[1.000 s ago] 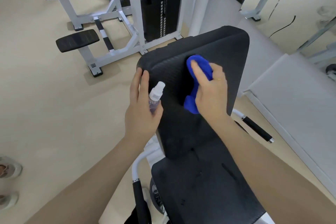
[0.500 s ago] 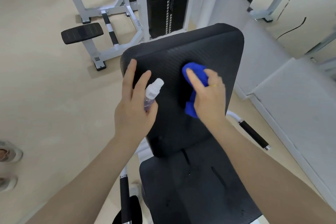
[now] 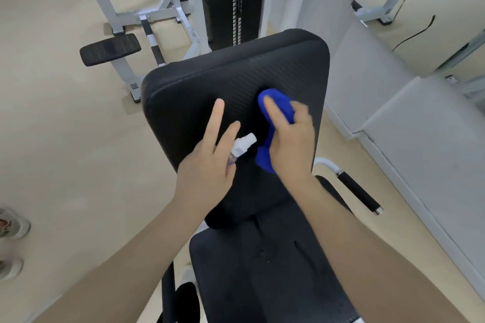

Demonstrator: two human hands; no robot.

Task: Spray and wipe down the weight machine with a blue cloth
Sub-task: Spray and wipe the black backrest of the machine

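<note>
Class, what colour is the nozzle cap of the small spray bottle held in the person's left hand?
White, on the small clear plastic spray bottle; head view shows it.

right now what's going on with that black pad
A person is cleaning the weight machine's back pad. The right hand presses a blue cloth against the pad's upper part. The left hand holds a small spray bottle, two fingers straight, nozzle toward the pad. The seat lies below.
</note>
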